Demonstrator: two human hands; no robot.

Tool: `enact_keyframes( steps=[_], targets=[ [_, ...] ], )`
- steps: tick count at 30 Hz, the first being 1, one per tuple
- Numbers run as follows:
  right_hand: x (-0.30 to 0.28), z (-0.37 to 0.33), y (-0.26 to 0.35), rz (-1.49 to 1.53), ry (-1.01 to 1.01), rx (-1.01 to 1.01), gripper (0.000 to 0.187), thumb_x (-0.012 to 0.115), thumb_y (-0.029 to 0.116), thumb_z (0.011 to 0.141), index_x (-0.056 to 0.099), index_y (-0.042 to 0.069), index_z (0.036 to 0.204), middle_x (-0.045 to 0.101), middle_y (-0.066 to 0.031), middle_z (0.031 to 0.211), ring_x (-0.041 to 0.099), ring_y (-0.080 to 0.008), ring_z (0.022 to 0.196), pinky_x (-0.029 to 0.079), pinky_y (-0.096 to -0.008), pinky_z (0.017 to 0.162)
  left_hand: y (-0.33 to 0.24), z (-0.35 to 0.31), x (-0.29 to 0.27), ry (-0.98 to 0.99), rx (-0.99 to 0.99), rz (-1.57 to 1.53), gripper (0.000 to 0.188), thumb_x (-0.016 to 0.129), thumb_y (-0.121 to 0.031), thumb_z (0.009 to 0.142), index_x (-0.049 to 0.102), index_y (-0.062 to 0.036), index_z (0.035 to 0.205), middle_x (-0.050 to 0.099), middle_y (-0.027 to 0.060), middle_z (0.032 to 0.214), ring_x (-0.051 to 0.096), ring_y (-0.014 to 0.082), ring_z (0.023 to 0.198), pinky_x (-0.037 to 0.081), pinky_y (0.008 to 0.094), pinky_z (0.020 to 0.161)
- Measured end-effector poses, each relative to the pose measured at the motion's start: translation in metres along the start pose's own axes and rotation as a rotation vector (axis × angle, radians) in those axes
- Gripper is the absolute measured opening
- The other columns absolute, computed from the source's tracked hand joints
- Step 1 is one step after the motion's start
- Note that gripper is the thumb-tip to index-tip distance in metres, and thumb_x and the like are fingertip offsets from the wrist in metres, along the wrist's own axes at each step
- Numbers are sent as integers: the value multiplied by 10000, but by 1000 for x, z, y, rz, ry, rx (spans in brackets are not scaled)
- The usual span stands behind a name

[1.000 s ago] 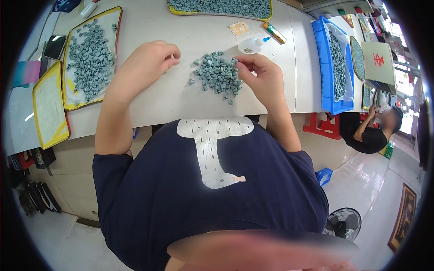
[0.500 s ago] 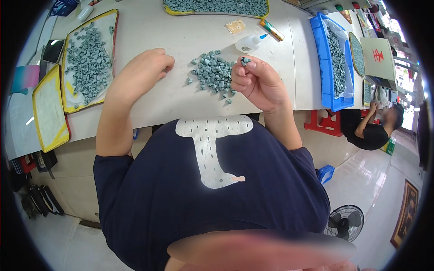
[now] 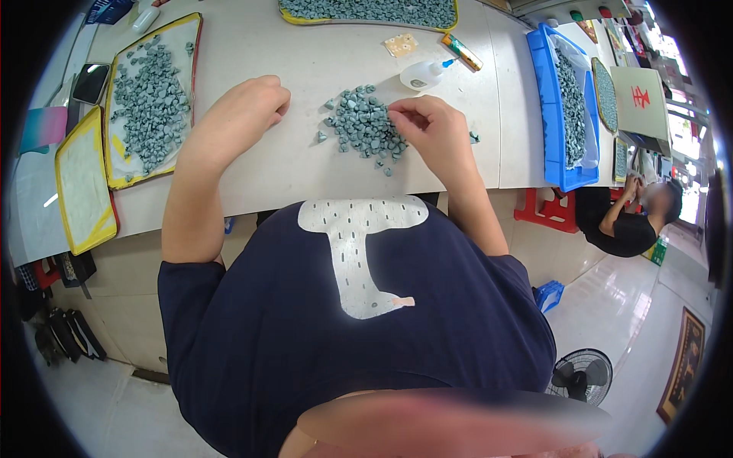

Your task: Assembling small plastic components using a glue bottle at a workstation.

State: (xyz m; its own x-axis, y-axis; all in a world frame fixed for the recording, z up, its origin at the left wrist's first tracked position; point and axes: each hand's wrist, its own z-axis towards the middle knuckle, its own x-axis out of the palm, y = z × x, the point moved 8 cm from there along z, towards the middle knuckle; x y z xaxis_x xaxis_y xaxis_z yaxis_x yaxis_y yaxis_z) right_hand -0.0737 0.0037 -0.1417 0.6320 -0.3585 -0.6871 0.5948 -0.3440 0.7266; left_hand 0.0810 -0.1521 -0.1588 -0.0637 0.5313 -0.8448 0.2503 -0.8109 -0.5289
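Observation:
A loose pile of small grey-green stones (image 3: 363, 126) lies on the white table in front of me. My right hand (image 3: 439, 137) reaches over the pile's right edge, thumb and forefinger pinched together among the stones; whatever is between the tips is hidden. To the left of the pile, my left hand (image 3: 256, 103) rests on the table with its fingers curled under, so their contents cannot be seen. Just beyond the right hand lies a clear squeeze bottle (image 3: 421, 76) with a blue tip. One loose green stone (image 3: 474, 138) sits right of that hand.
Yellow-rimmed trays of stones lie at the left (image 3: 149, 107) and far side (image 3: 366, 11). An empty yellow tray (image 3: 80, 183) overlaps the left one. A blue bin (image 3: 551, 114) of stones stands right. Phone (image 3: 92, 82), green-orange tube (image 3: 463, 52) and patterned card (image 3: 400, 45) lie around. A person sits far right.
My right hand has turned over and come down onto the pile; before, it was raised, holding a small dark green piece between thumb and finger. The left hand has barely shifted.

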Motion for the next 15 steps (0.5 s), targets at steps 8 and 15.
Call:
enact_keyframes(
  steps=[8,15],
  targets=[
    [-30,9,-33,-167,47,338,256,755,200,792,671,-31,865,651,-72,818,562,-110,650,463,-248,607,4,0,-1,-26,-26,23,104,629,39,719,531,18,747,552,153,793,553,332,791,441,397,664],
    [-31,27,-47,-205,-197,98,338,764,243,793,633,-20,960,647,-75,902,572,-121,747,463,-252,674,6,6,2,-22,-6,-2,89,630,11,761,557,8,813,566,136,821,554,311,773,448,374,680]
  ],
)
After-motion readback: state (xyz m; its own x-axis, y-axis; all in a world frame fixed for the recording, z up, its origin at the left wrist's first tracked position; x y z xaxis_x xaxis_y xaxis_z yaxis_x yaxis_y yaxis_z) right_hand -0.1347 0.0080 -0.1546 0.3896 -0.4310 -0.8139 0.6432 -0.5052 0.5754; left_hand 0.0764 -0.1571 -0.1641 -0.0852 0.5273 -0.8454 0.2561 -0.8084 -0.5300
